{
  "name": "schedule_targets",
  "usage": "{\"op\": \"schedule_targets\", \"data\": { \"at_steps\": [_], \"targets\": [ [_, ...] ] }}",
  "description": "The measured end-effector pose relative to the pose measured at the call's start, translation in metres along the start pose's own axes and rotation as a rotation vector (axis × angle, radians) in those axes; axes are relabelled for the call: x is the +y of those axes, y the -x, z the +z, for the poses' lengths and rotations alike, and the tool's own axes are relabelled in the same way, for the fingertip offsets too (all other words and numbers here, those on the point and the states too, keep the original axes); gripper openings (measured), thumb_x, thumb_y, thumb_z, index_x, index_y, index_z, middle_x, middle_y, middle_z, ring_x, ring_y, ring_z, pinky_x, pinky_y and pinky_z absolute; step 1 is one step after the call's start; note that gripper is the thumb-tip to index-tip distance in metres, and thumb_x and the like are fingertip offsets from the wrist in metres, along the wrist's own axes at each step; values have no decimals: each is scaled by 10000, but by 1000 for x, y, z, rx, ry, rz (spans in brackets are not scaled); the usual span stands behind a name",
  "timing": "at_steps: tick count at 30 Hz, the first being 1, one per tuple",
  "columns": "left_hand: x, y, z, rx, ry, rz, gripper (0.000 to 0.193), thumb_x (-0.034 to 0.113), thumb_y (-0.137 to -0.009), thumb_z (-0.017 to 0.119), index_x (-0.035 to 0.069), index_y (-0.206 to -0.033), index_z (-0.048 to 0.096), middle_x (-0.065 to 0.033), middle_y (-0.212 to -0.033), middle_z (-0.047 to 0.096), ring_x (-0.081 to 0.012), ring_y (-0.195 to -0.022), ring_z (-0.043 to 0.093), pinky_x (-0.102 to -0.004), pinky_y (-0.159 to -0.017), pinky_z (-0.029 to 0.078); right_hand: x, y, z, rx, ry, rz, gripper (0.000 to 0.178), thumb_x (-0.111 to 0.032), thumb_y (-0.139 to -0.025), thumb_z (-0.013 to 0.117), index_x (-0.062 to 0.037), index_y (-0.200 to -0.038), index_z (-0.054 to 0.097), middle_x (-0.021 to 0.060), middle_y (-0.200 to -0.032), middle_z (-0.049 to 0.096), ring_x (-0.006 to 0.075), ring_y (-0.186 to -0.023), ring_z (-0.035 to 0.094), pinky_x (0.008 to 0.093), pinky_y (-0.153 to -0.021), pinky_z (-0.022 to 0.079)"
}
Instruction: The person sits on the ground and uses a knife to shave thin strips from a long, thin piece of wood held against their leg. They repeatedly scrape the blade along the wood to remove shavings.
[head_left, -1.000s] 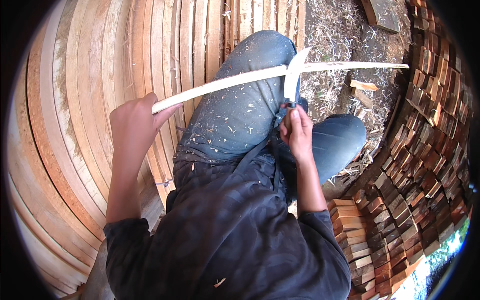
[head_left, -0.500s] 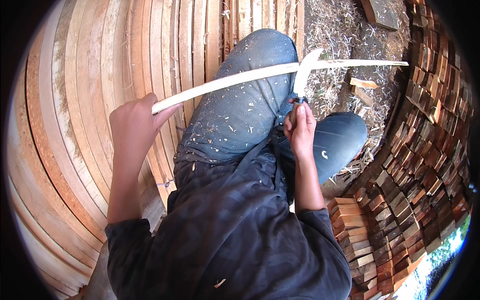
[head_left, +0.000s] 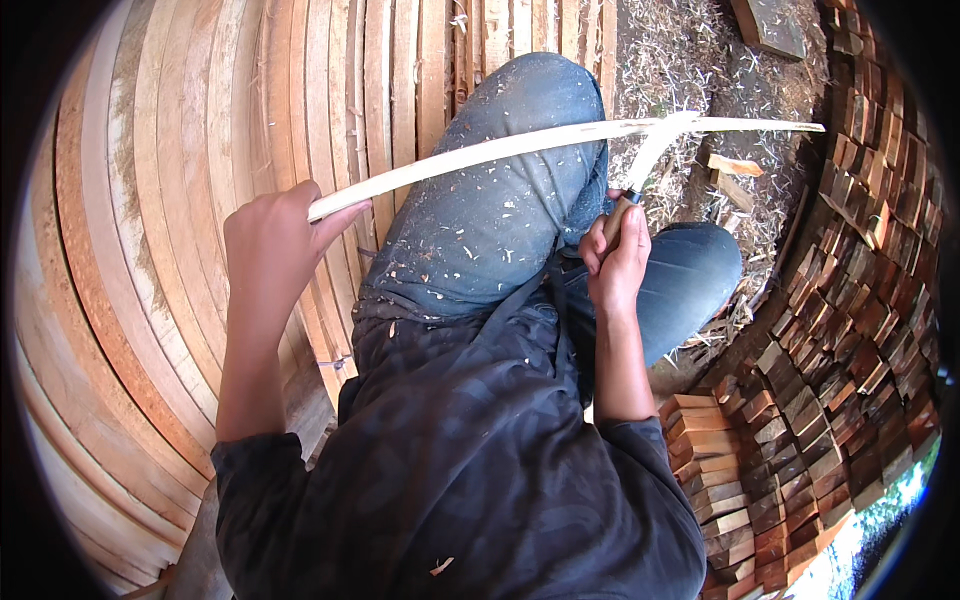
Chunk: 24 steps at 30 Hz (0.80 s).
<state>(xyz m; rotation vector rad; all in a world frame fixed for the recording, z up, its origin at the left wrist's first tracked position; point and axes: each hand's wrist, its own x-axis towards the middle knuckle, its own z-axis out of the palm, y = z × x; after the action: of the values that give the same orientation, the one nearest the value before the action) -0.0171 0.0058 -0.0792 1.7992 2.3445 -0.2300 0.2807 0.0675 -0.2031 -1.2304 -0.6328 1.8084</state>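
Note:
My left hand (head_left: 272,232) grips the near end of a long, pale strip of wood (head_left: 470,158). The strip runs across my raised knee to the right, its thin far end past the leg over the ground. In my right hand (head_left: 620,262) is a knife (head_left: 652,155) with a curved, bright blade and a brownish handle, my fingers wrapped round the handle. The blade crosses the strip beyond the knee, its tip at the strip's upper edge. Small shavings dot my jeans (head_left: 470,235).
Long boards (head_left: 190,150) lie side by side on the left. Shavings (head_left: 660,60) cover the ground at upper right, with loose wood offcuts (head_left: 735,165) and a thicker block (head_left: 768,28). A high stack of cut wood pieces (head_left: 830,340) curves along the right.
My right hand has moved the knife to the right along the strip, toward its thin end, and the blade has tilted further right. My left hand keeps its grip, barely shifted.

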Motion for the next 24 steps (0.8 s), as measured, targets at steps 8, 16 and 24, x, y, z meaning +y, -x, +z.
{"op": "schedule_targets", "data": {
  "at_steps": [8,16,24],
  "targets": [
    [-1,1,2,13,-4,5,500,481,-781,688,45,-595,531,-131,-479,481,-318,-456,505,-391,-461,383,1,16,9,-276,325,237,323,-283,-1011,418,-18,-1116,569,-15,-592,446,47,-455,368,198,-407,297],
    [-1,3,2,2,1,2,492,472,-779,696,44,-600,531,-129,-486,484,-311,-460,505,-383,-458,381,-12,9,-2,-437,118,423,370,-349,-1022,354,-38,-1113,532,-28,-520,379,40,-369,290,200,-373,239],
    [0,1,4,30,5,23,492,480,-770,700,45,-609,535,-125,-484,484,-308,-457,505,-381,-460,386,-18,16,15,-86,324,74,345,-310,-1025,357,-34,-1101,549,-35,-529,386,41,-389,330,209,-382,294]
  ]
}}
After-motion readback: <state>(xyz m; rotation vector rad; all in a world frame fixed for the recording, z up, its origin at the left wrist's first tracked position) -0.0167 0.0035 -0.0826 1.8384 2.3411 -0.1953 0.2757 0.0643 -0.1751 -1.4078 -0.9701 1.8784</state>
